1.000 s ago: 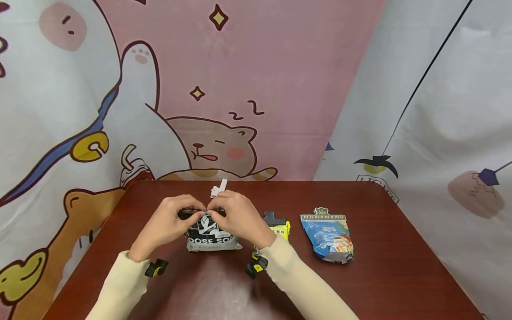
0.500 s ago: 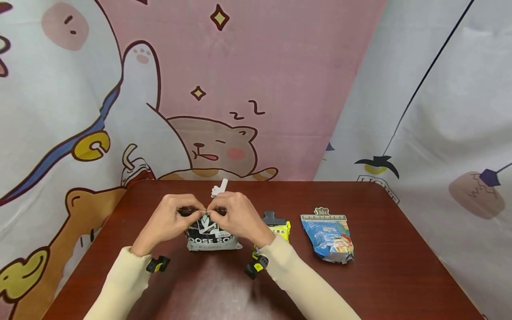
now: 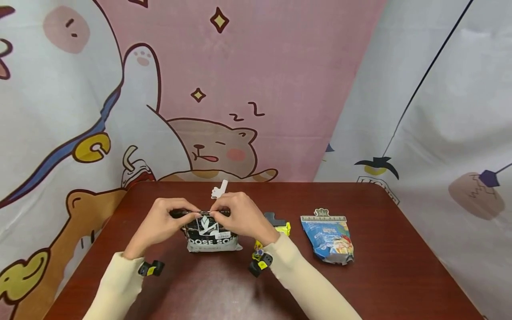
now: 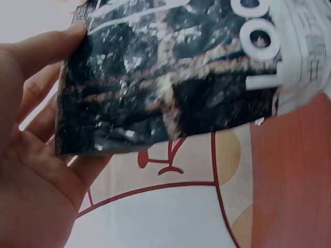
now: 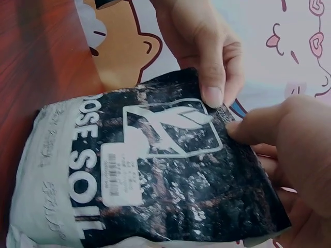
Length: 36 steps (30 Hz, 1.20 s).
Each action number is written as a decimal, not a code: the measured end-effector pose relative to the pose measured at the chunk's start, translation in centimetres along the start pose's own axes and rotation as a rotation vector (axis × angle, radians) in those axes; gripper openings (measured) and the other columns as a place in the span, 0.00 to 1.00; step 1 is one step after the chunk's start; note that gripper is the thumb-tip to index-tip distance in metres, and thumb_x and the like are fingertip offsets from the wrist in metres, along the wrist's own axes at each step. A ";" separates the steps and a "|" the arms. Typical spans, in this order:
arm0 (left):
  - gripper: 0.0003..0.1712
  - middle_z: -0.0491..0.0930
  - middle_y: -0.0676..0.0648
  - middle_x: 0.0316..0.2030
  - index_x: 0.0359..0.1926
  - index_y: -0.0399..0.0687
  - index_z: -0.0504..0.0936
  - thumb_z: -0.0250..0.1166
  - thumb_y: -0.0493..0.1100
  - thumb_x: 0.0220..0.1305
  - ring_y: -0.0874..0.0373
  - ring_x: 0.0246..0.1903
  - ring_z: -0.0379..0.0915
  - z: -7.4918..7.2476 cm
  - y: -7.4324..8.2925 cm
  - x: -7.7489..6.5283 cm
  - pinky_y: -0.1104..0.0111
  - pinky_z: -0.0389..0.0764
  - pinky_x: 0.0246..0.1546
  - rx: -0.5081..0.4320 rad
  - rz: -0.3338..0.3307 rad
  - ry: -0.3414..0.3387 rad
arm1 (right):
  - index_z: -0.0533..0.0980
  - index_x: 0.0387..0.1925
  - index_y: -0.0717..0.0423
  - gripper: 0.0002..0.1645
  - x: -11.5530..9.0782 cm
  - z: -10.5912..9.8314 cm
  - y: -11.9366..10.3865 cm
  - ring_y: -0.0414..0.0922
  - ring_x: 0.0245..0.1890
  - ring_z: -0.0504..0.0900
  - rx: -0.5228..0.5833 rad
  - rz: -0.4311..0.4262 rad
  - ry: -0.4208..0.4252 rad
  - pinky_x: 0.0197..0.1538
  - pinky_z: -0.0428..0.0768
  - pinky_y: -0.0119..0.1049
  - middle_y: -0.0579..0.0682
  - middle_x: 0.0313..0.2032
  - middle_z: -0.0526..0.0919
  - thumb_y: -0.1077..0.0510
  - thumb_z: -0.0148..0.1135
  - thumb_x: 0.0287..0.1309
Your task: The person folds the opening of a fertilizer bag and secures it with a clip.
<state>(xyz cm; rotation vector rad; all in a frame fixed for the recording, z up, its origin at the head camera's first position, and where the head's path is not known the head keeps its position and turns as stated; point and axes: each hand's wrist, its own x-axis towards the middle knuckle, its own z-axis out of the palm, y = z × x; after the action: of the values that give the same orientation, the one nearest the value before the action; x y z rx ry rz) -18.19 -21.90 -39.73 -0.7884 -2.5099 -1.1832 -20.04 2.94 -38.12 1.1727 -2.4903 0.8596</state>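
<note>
A black and white bag of soil (image 3: 212, 233), printed with a leaf emblem and "SOIL" (image 5: 85, 181), stands on the table in the head view. My left hand (image 3: 163, 223) pinches its top edge between thumb and fingers, left of the middle. On the same edge, right of the middle, the thumb and fingers of my right hand (image 3: 242, 217) pinch the plastic. A small gap separates the two hands. The bag's top edge lies flat and pressed together between them. In the left wrist view the dark upper part of the bag (image 4: 165, 82) fills much of the picture.
A white thumb-shaped clip (image 3: 218, 190) lies behind the bag. Right of it is a yellow packet (image 3: 285, 228) with a black clip (image 3: 274, 219), partly behind my right wrist. Further right lies a blue packet (image 3: 328, 240) under a decorated clip (image 3: 322, 215).
My left hand has slid leftward along the bag's top edge, away from my right hand, which has shifted only slightly. More of the top edge shows between them. The bag stays in place.
</note>
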 end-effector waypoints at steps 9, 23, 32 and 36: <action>0.09 0.88 0.60 0.30 0.34 0.62 0.92 0.76 0.38 0.61 0.66 0.26 0.78 0.6 0.1 0.0 0.73 0.79 0.26 -0.022 -0.016 0.055 | 0.89 0.34 0.45 0.05 0.0 0.1 0.1 0.33 0.28 0.77 -0.020 -0.023 0.031 0.33 0.72 0.24 0.37 0.33 0.88 0.56 0.68 0.64; 0.05 0.89 0.60 0.34 0.37 0.66 0.91 0.76 0.46 0.61 0.64 0.28 0.80 -0.2 -0.9 -1.0 0.71 0.80 0.26 -0.065 -0.073 0.040 | 0.88 0.34 0.46 0.03 -0.5 -0.4 0.8 0.32 0.30 0.78 0.038 -0.011 0.010 0.34 0.74 0.24 0.38 0.33 0.89 0.56 0.70 0.63; 0.05 0.88 0.62 0.32 0.35 0.65 0.91 0.75 0.45 0.62 0.64 0.31 0.82 -0.1 -0.9 -0.9 0.73 0.81 0.29 -0.055 -0.032 0.051 | 0.89 0.32 0.46 0.05 -0.5 -0.2 1.0 0.32 0.32 0.80 0.050 -0.041 0.049 0.36 0.75 0.24 0.38 0.34 0.89 0.58 0.69 0.62; 0.04 0.89 0.61 0.33 0.36 0.66 0.91 0.75 0.47 0.62 0.63 0.29 0.81 0.0 -1.0 -0.9 0.72 0.80 0.27 -0.072 -0.068 0.051 | 0.89 0.33 0.47 0.05 -0.5 -0.4 1.0 0.32 0.31 0.79 0.058 -0.036 0.044 0.35 0.74 0.24 0.38 0.34 0.89 0.58 0.69 0.63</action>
<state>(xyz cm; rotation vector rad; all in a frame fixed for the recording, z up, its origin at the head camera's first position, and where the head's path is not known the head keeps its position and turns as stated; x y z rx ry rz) -17.99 -22.75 -40.73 -0.6857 -2.4833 -1.3054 -20.46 3.99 -38.44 1.1993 -2.4171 0.9439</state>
